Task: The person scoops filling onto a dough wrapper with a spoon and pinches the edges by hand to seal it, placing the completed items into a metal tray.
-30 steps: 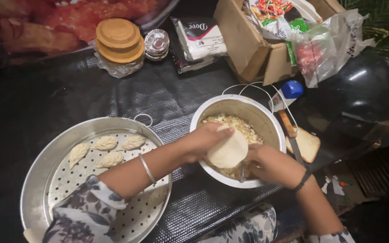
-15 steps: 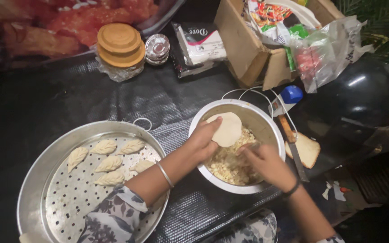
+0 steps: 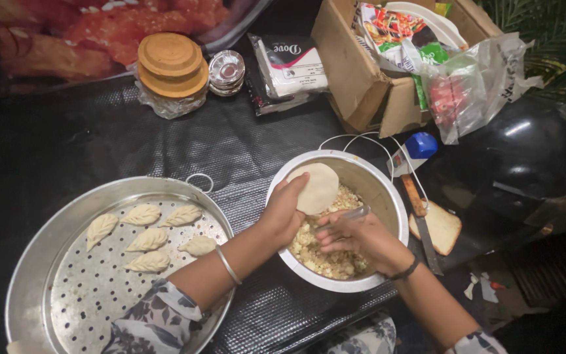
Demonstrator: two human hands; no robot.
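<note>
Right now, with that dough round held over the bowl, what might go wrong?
The thin dough round rests only on the left hand's fingers, so it could sag or tear once filling lands on it. The right hand works a spoon in the crumbly filling, and bits may spill over the bowl's rim. A knife lies close beside the bowl, near that forearm.

Ahead of fingers: bare black mat [image 3: 250, 147] lies between the bowl [image 3: 388, 190] rim and the packet [image 3: 289, 65], jars [image 3: 171, 72] and box [image 3: 361, 72].
Left of left hand [image 3: 286, 213]: a narrow mat strip, then the tray [image 3: 40, 262] rim and its loop handle.
Right of right hand [image 3: 355, 239]: bowl wall, then knife [image 3: 420, 223] and bread [image 3: 443, 226] just beside it.
Between hands: open space above the filling [image 3: 325, 259].
Under fingers: bowl nearly full, walls close all round.
</note>
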